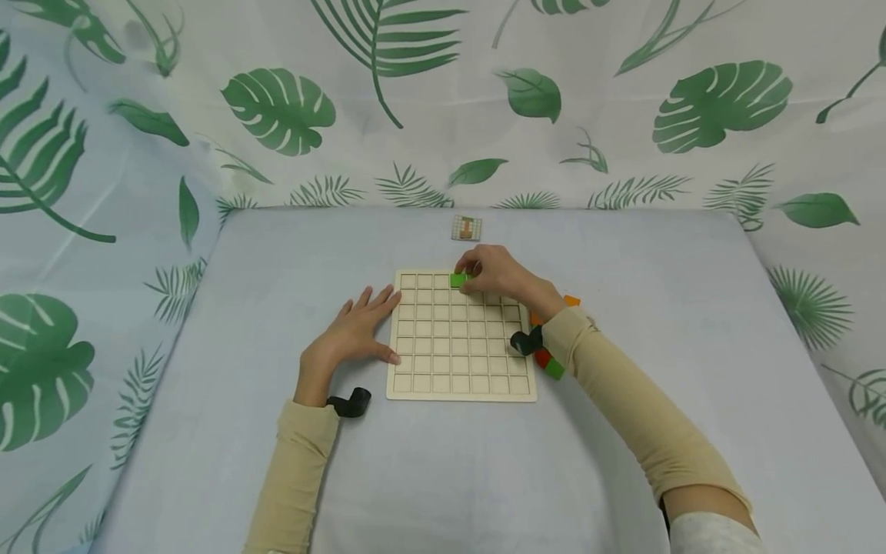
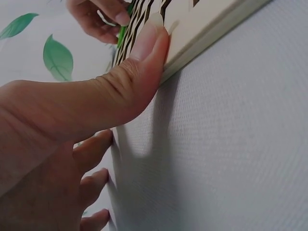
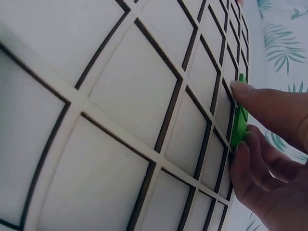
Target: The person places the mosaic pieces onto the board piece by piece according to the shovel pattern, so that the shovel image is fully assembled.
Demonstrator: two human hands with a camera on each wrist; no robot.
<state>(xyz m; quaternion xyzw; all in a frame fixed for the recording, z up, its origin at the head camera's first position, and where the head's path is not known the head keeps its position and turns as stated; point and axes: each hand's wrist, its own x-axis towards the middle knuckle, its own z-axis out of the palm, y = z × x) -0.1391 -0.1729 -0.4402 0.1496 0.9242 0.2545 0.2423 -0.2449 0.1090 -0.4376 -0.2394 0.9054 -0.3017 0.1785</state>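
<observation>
A pale wooden grid board with square cells lies flat on the table. At its far edge my right hand pinches a green block between thumb and fingers; the right wrist view shows the green block at the outermost row of cells. The fingers partly cover it, so I cannot tell whether it is one piece or two. My left hand is spread at the board's left side. Its thumb rests on the board's edge, and the other fingertips reach the table and the upper left edge.
Orange blocks, a red block and a green block lie right of the board, partly hidden under the right forearm. Behind the board lies a small patterned card. Leaf-printed cloth stands behind the table.
</observation>
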